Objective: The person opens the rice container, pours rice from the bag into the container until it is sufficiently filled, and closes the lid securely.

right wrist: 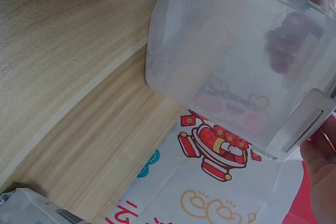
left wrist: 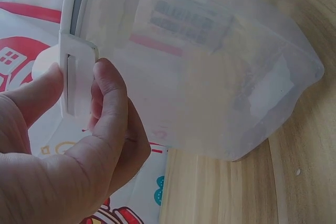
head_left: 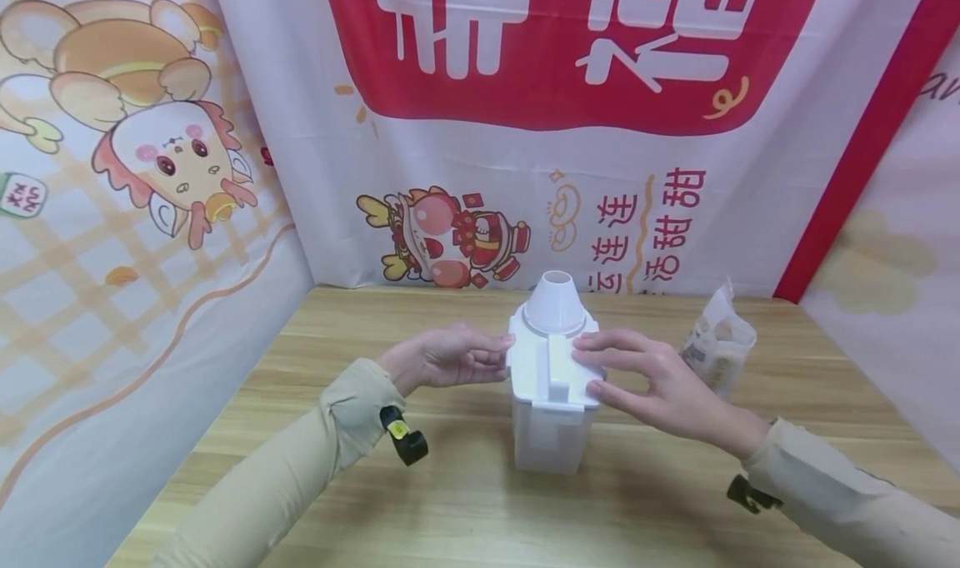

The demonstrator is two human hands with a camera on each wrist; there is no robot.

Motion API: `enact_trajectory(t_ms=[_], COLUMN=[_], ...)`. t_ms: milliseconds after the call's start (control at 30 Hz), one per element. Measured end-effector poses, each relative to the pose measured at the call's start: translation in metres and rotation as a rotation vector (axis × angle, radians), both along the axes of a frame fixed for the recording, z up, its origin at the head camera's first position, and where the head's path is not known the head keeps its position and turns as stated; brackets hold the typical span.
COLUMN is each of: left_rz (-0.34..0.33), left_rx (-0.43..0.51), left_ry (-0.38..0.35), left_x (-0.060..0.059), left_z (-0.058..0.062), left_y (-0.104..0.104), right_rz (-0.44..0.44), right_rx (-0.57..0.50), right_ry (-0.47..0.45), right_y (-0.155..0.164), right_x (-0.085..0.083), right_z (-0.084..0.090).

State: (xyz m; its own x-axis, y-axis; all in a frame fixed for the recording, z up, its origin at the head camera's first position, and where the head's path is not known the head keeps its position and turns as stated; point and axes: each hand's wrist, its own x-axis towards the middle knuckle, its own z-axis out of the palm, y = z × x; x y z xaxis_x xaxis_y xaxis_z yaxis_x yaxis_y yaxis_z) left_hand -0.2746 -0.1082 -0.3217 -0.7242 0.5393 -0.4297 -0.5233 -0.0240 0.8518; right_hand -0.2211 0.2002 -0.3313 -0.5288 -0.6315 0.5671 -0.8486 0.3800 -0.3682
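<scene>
A translucent plastic container (head_left: 551, 443) stands upright on the table, with a white lid (head_left: 534, 374) on top. A white cone-shaped spout cap (head_left: 555, 303) rises from the far end of the lid. My left hand (head_left: 456, 358) is at the container's left side; in the left wrist view its thumb and forefinger pinch a white side latch (left wrist: 80, 72). My right hand (head_left: 663, 384) lies over the lid's right edge, touching it with loosely extended fingers. The right wrist view has the other side latch (right wrist: 303, 125) beside that hand's fingers (right wrist: 317, 166). Through the container's wall the inside looks blurred.
A crumpled, partly see-through plastic bag (head_left: 722, 347) stands on the table (head_left: 420, 485) at the right, behind my right hand. A printed cloth (head_left: 480, 159) hangs along the back edge of the table, with more printed cloth (head_left: 247, 276) on the left.
</scene>
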Motion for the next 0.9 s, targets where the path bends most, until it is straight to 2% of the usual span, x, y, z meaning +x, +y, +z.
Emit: enact_trajectory(t_ms=[500,567,733,900], left_rz=[0.011,0.025,0.051,0.071], left_rx=[0.011,-0.015,-0.124,-0.123], left_ry=[-0.007,0.026,0.168,0.144], left_x=[0.004,0.004,0.004,0.007], left_z=[-0.003,-0.001,0.004,0.01], left_y=[-0.001,-0.001,0.0,0.0], right_rz=[0.002,0.006,0.004,-0.001], right_rx=[-0.003,-0.004,-0.004,-0.001], right_ry=[-0.004,0.0,0.013,0.01], right_y=[-0.001,-0.001,0.0,0.0], right_x=[0.003,0.002,0.0,0.001], right_z=[-0.001,-0.002,-0.002,0.0])
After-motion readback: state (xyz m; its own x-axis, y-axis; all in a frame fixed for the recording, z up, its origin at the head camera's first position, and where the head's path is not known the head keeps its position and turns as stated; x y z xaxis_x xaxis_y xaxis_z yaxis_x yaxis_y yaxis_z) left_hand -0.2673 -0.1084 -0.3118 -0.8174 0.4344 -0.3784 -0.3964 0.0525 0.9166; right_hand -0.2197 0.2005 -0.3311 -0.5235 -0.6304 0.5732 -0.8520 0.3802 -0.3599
